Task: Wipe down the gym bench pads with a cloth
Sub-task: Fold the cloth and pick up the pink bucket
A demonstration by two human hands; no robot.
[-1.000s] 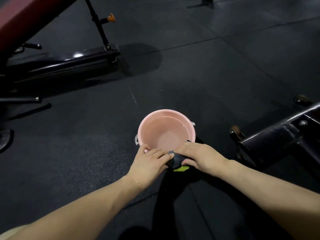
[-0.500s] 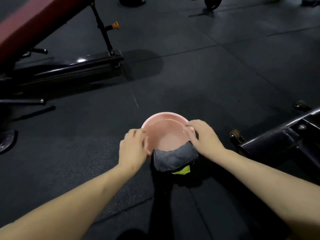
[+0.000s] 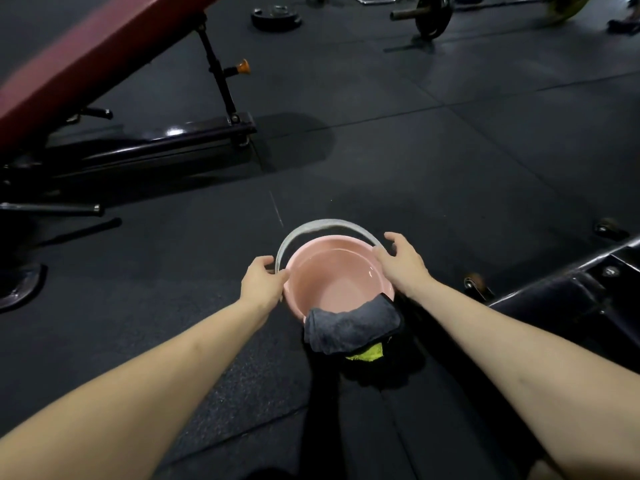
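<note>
A pink bucket (image 3: 375,271) with water in it stands on the black floor. Its grey handle (image 3: 325,225) arcs over the far rim. My left hand (image 3: 261,284) grips the handle's left end by the rim. The right end of the handle sits between the thumb and fingers of my right hand (image 3: 403,263). A grey cloth (image 3: 349,327) hangs folded over the near rim, with a yellow-green patch (image 3: 367,353) showing under it. The red bench pad (image 3: 86,53) slopes across the upper left on its black frame (image 3: 145,147).
A second black bench frame (image 3: 561,292) with small wheels lies at the right, close to my right forearm. A weight plate (image 3: 276,18) and a loaded barbell (image 3: 433,15) rest on the floor at the far end. Bench feet and bars stick out at left.
Both hands left the cloth and spread to the bucket's sides. The grey handle, not seen before, now stands raised over the far rim. The cloth stays draped on the near rim.
</note>
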